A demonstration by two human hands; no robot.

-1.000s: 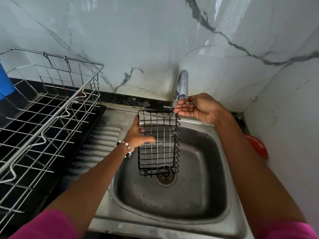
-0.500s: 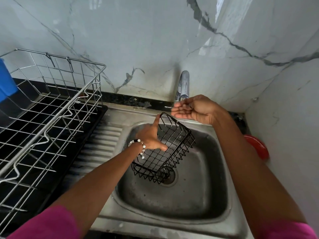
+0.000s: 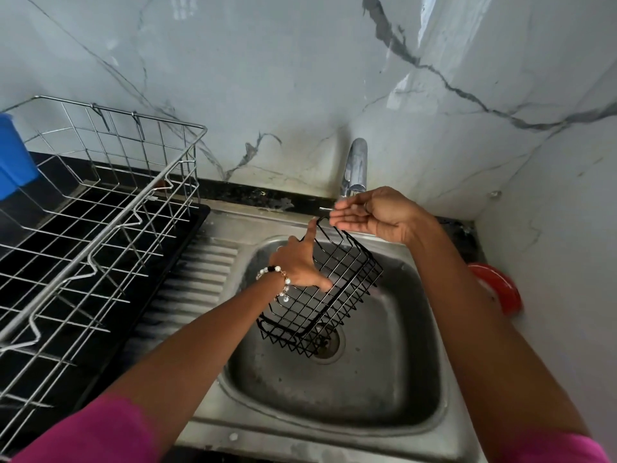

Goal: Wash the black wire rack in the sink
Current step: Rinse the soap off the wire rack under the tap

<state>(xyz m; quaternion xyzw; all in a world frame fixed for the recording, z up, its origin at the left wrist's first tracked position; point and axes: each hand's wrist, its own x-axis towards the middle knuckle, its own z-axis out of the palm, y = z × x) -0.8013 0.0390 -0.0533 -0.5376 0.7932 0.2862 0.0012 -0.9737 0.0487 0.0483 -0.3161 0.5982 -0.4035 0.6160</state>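
The black wire rack [image 3: 329,289] is shown held tilted over the basin of the steel sink [image 3: 377,426], its upper end just under the right hand and its lower end hanging over the drain [image 3: 329,342]; whether the lower end touches the basin floor cannot be told. The rack is judged to be light and stiff, being an open grid of thin coated wire that keeps its box shape when held by one side; once wet, the coating is likely to be slippery, and the thin wires would press into the skin if squeezed hard. A hold is best taken on the rim wire or on a side panel, with fingers hooked through the mesh, so that it can be turned under the water. The left hand [image 3: 298,262] is seen gripping one long side, the thumb laid across the mesh and the forefinger stretched up along the edge toward the top corner. The right hand [image 3: 370,212] is held cupped and empty, palm upward, fingers nearly straight, just below the spout of the tap [image 3: 355,165]; no stream can be made out. In appearance the rack is a narrow rectangular basket, black throughout, with square mesh and a zigzag wire trim along its bottom edge.
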